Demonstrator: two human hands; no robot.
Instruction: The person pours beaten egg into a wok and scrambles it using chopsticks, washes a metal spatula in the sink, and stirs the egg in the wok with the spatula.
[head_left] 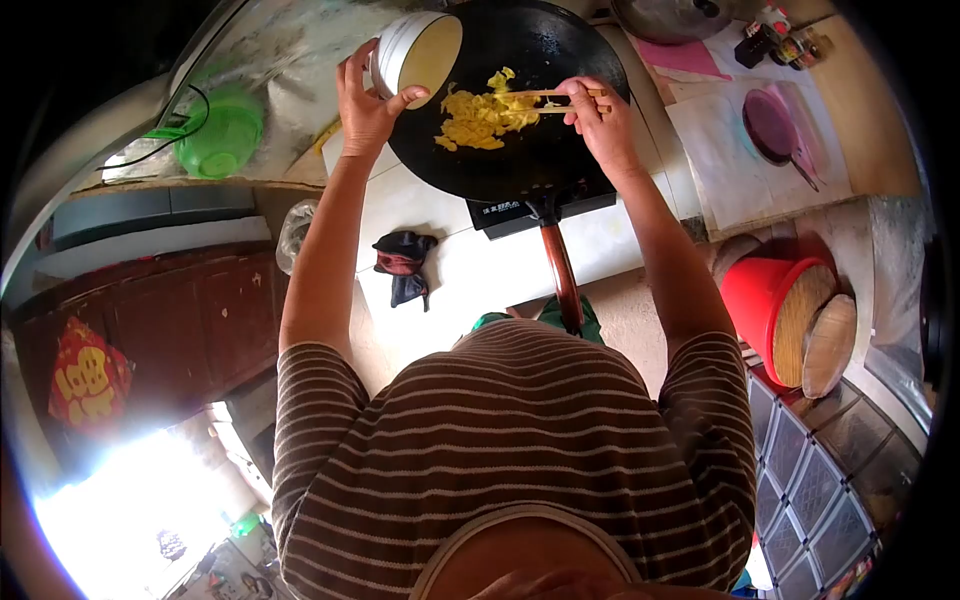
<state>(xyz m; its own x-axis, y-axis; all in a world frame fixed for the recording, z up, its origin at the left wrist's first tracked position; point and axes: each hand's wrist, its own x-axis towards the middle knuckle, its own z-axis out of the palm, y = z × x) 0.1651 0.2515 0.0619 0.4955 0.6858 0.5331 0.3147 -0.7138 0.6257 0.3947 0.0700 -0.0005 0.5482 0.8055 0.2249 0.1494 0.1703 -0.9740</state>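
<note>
My left hand (pixel 367 105) grips a white bowl (pixel 428 58), tilted over the left rim of a black wok (pixel 440 172). Pale yellow shows on the bowl's inside. Between the fingers of my right hand (pixel 600 122) is a pair of wooden chopsticks (pixel 552 108), their tips over the food. Yellow scrambled egg (pixel 482 118) lies in pieces on the wok's left-centre surface. The wok sits on a black induction cooker (pixel 497 218), and its brown handle (pixel 561 268) points toward my body.
A dark cloth (pixel 403 266) lies on the white counter left of the handle. A green plastic basin (pixel 222 138) stands far left. To the right are a metal lid (pixel 680 15), small jars (pixel 792 50) and a purple pan-shaped item (pixel 770 125). A red bucket (pixel 760 310) stands lower right.
</note>
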